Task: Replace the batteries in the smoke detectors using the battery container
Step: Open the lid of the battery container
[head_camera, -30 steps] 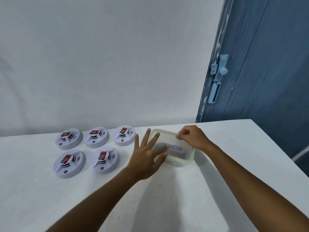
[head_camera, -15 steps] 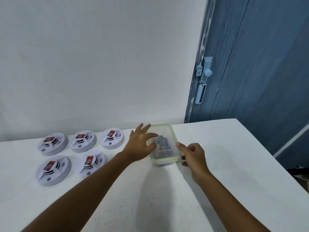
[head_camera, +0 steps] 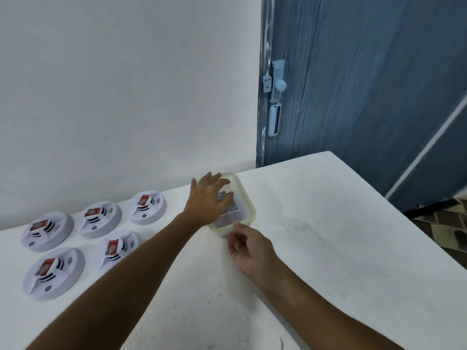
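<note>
**Hands Set to Open the Battery Box**

While the five smoke detectors (head_camera: 83, 238) lay in two rows along the left of the white table (head_camera: 328, 248), each with a red battery showing in its open bay, the battery container (head_camera: 242, 198) sat to their right, near the wall and just short of the blue door (head_camera: 366, 84). It was a clear lidded box with a pale green rim, and dark shapes, probably the fresh batteries, showed dimly through the lid.

The left hand (head_camera: 208, 198) lay across the lid with its fingers spread apart and fairly straight, pressing down rather than gripping; that placement looked meant to pin the box so it would not slide or tip as the lid was worked. The right hand (head_camera: 249, 248) was at the near edge of the container, palm turned partly up, fingers loosely curled and reaching for the rim. Whether they had caught a latch or only touched the edge could not be told, since blur hid the contact.

By the look of it, the task had barely begun: the lid was on and no detector had been touched. The next step likely called for lifting the near edge against the downward hold. Too hard a pull risked scattering the batteries.
</note>
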Motion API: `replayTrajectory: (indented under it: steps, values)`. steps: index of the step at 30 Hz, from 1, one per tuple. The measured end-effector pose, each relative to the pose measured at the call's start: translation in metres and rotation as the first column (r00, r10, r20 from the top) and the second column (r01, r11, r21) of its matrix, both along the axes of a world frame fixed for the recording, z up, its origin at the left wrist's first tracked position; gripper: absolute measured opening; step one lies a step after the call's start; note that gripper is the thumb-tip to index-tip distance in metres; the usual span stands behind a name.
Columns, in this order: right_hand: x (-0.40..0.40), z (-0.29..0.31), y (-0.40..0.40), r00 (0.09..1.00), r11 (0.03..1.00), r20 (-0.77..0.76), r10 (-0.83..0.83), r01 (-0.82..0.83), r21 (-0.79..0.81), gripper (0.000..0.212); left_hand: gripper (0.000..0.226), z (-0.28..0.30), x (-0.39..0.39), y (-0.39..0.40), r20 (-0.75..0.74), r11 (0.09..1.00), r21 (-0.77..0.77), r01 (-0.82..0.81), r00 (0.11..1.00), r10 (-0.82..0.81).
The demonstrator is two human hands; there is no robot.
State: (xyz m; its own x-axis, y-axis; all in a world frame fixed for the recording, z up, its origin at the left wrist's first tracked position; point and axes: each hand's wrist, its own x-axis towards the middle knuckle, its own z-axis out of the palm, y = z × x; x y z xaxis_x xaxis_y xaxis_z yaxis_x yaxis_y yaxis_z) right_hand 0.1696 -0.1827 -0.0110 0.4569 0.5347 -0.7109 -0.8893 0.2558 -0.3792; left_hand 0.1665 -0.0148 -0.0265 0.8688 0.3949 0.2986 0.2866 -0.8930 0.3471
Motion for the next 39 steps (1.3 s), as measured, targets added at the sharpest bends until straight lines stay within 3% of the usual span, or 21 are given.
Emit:
replayTrajectory:
  steps: [9,12,14,16,18,21,24,28,33,36,39]
  values:
    - [-0.008,-0.018,0.002,0.972,0.998,0.232,-0.041,0.050,-0.035,0.021,0.053,-0.003,0.000,-0.001,0.025,0.999,-0.030,-0.028,0.999,0.029]
    - [-0.008,-0.009,0.005,0.955,0.979,0.297,-0.013,0.072,-0.189,0.049,0.053,-0.003,0.001,-0.001,0.038,0.999,-0.031,-0.026,0.999,0.027]
    - [-0.008,-0.001,0.002,0.913,0.950,0.408,-0.012,0.138,-0.280,0.056,0.055,-0.002,0.000,0.000,0.030,0.999,-0.042,-0.013,0.999,0.014]
    - [-0.004,0.005,-0.004,0.790,0.936,0.608,-0.080,0.270,-0.227,0.044,0.056,0.003,-0.002,-0.002,0.007,0.997,-0.076,-0.019,1.000,0.020]
    - [0.011,0.010,-0.004,0.586,0.928,0.808,-0.061,0.331,-0.170,0.028,0.052,0.008,-0.008,-0.008,0.059,0.989,-0.145,-0.042,0.997,0.051]
    - [0.050,0.017,0.021,0.208,0.926,0.953,0.221,0.263,-0.272,0.025,0.044,0.010,-0.031,-0.022,0.161,0.983,-0.177,-0.040,0.984,0.069]
    - [0.085,0.019,0.067,-0.126,0.837,0.830,0.544,0.158,-0.524,0.029,0.046,-0.001,-0.057,-0.034,0.192,0.998,-0.061,0.022,0.981,-0.010]
    - [0.101,0.012,0.099,-0.445,0.526,0.420,0.791,0.145,-0.838,0.038,0.058,-0.008,-0.080,-0.044,0.058,0.992,-0.118,-0.031,0.998,0.038]
    - [0.105,0.007,0.079,-0.522,0.413,0.225,0.823,0.277,-0.868,0.048,0.064,-0.008,-0.091,-0.032,-0.019,0.986,-0.097,-0.134,0.991,0.133]
    - [0.105,0.011,0.060,-0.501,0.417,0.207,0.840,0.354,-0.837,0.049,0.073,-0.005,-0.093,-0.015,-0.053,0.975,-0.070,-0.209,0.977,0.206]
    - [0.098,0.009,0.037,-0.496,0.430,0.182,0.849,0.449,-0.784,0.052,0.069,0.002,-0.088,0.004,-0.140,0.948,-0.135,-0.287,0.953,0.268]
